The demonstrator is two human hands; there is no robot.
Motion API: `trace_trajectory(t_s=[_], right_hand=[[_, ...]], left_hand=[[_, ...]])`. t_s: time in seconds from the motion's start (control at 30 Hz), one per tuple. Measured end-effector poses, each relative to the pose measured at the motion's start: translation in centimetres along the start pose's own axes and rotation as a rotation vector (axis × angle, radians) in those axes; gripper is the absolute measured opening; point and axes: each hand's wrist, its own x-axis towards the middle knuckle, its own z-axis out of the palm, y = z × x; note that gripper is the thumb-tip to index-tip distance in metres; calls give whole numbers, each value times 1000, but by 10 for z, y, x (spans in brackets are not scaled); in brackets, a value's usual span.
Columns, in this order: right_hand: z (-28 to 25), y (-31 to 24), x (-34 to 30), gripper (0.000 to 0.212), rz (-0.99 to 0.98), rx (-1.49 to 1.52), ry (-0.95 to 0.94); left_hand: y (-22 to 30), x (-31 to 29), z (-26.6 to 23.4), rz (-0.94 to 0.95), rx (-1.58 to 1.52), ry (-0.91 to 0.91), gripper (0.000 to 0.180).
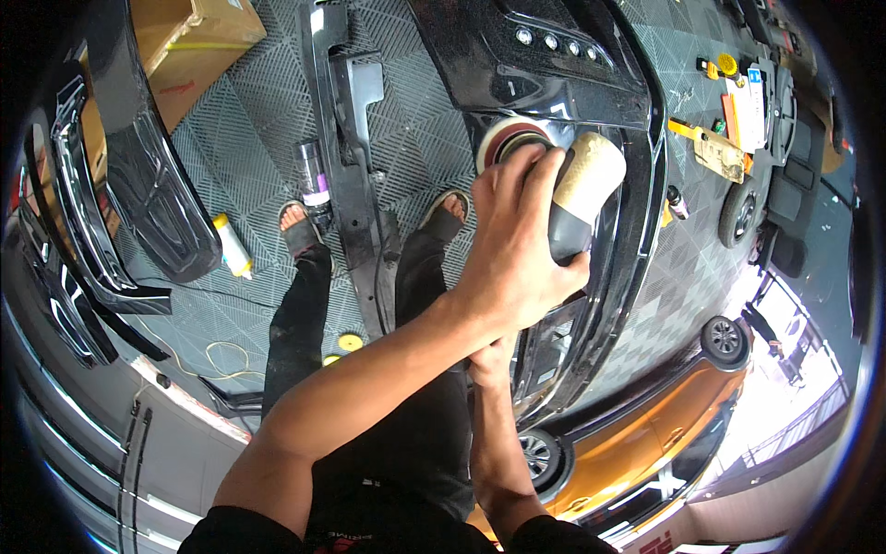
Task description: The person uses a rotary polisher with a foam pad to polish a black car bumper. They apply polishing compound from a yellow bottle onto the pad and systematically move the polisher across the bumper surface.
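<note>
Left grip [519, 235], the nearer, wrapped round polisher [592, 174], pad [505, 132] at 12 o'clock on black bumper [475, 60], body's long axis 1-to-7; right grip [492, 362] toward 6, mostly hidden, hold can't be told.

bumper [563, 88]: glossy, smooth plastic | polisher [581, 196]: smooth plastic | floor [249, 115]: ribbed, matt | carton [205, 54]: matt cardboard

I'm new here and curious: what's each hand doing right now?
Left hand: closed on a cream-and-black, round-padded polisher.
Right hand: mostly hidden behind the left; can't tell.
</note>
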Motion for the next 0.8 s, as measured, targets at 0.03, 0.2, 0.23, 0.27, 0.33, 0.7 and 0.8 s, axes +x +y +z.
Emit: trace_trajectory(t_s=[0.03, 0.2, 0.23, 0.27, 0.33, 0.7, 0.8], right_hand=[[-3, -2, 3, 63, 4, -20, -13], [-1, -15, 6, 68, -8, -56, -109], [4, -19, 6, 69, 0, -54, -108], [8, -23, 6, 66, 28, -61, -100], [13, -31, 3, 59, 83, -70, -73], [34, -95, -5, 92, 117, -337, -82], [23, -91, -5, 91, 142, -217, -91]], left_hand=[[1, 3, 1, -6, 1, 9, 97], [-6, 4, -7, -56, 13, 44, 99], [-9, 3, -10, -41, 7, 68, 99], [-12, 3, -13, -25, 2, 90, 98], [-15, 4, -22, -61, -27, 88, 97], [-27, 25, -54, -446, -650, 100, 95], [-18, 23, -44, -415, -545, 36, 98]])
